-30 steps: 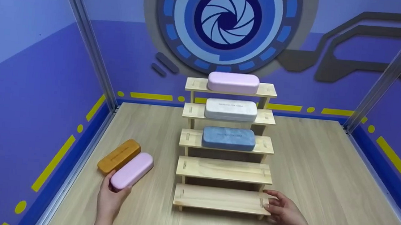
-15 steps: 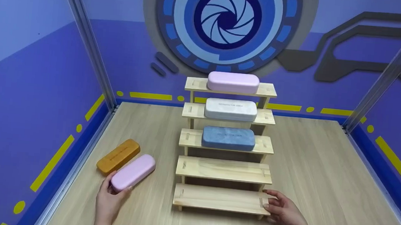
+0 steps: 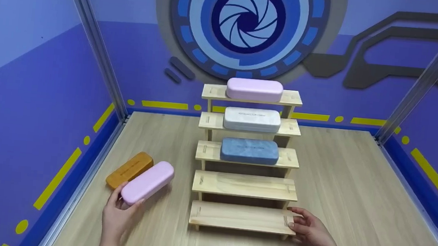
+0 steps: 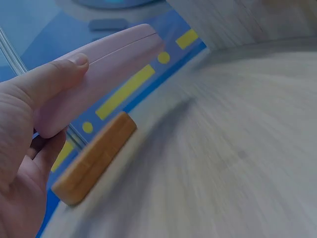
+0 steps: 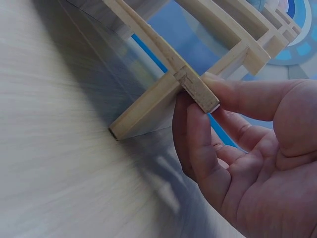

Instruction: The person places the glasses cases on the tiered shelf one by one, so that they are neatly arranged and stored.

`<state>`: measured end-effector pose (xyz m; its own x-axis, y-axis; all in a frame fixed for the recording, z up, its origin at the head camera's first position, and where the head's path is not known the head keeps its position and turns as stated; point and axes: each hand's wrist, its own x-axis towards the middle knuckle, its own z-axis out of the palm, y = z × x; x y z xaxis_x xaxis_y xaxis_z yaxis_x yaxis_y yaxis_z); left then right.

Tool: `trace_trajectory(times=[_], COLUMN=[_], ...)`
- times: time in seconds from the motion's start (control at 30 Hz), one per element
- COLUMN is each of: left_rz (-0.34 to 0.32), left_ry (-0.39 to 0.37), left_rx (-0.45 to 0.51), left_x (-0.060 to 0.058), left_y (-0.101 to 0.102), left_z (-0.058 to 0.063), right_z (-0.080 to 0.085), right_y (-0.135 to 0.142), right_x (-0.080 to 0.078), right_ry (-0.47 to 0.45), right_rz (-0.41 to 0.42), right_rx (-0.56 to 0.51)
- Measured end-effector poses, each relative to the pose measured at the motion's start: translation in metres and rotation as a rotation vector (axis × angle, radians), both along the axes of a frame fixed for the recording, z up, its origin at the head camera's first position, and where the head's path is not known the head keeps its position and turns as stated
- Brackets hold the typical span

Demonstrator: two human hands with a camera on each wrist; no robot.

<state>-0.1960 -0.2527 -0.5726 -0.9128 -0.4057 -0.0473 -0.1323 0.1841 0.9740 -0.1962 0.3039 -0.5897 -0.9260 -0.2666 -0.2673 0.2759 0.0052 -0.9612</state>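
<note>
My left hand point(image 3: 119, 215) grips the near end of a pink glasses case point(image 3: 148, 183), thumb on one side and fingers on the other. In the left wrist view this case point(image 4: 106, 74) is off the table, tilted, its seam line showing. An orange-brown glasses case point(image 3: 130, 170) lies on the table just beyond it, partly covered in the head view. At the right, my right hand point(image 3: 312, 233) pinches the end of the lowest step of a wooden stepped rack point(image 3: 242, 218). The right wrist view shows the thumb above the board point(image 5: 195, 89) and curled fingers below.
On the rack's upper steps sit a second pink case point(image 3: 254, 90), a white case point(image 3: 252, 119) and a blue case point(image 3: 250, 150), one per step. Purple-blue panels point(image 3: 25, 122) with metal corner posts point(image 3: 95, 41) wall in the wooden table point(image 3: 356, 190).
My left hand has lifted the pink case off the table, its far end rising and shifting slightly right. The right hand stays at the rack's lowest step.
</note>
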Motion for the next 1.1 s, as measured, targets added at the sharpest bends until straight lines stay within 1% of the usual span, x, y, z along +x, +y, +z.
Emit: trace_trajectory(times=[0.23, 0.37, 0.4, 0.5, 0.57, 0.67, 0.73, 0.9, 0.97, 1.0, 1.1], left_rz=[-0.032, -0.065, -0.074, -0.098, -0.115, -0.146, -0.169, -0.225, -0.254, -0.27, -0.327], left_ry=[0.073, 0.127, 0.131, 0.142, 0.164, 0.209, 0.225, 0.21, 0.216, 0.225, 0.283], left_rx=[-0.066, -0.096, -0.106, -0.106, -0.1, -0.098, -0.108, -0.128, -0.14, -0.151, -0.166], left_x=[0.007, 0.01, 0.011, 0.013, 0.014, 0.015, 0.015, 0.013, 0.012, 0.011, 0.007], left_y=[0.01, 0.015, 0.017, 0.021, 0.023, 0.028, 0.032, 0.042, 0.047, 0.049, 0.057], left_z=[0.026, 0.037, 0.039, 0.047, 0.052, 0.057, 0.061, 0.069, 0.071, 0.072, 0.073], right_z=[0.0, 0.0, 0.0, 0.0, 0.0, -0.001, -0.001, -0.001, -0.001, -0.001, -0.001], right_y=[0.0, 0.0, 0.0, 0.0, 0.0, 0.001, 0.001, 0.001, 0.002, 0.002, 0.002], right_x=[0.001, 0.002, 0.002, 0.002, 0.002, 0.002, 0.001, 0.0, 0.001, 0.001, 0.001], right_ry=[0.006, -0.005, -0.006, -0.008, -0.009, -0.008, -0.004, 0.016, 0.024, 0.024, 0.02], right_rz=[0.0, -0.016, -0.018, -0.018, -0.018, -0.015, -0.011, 0.008, 0.017, 0.018, 0.015], right_rx=[0.002, 0.014, 0.014, 0.011, 0.009, 0.009, 0.01, 0.005, 0.006, 0.01, 0.033])
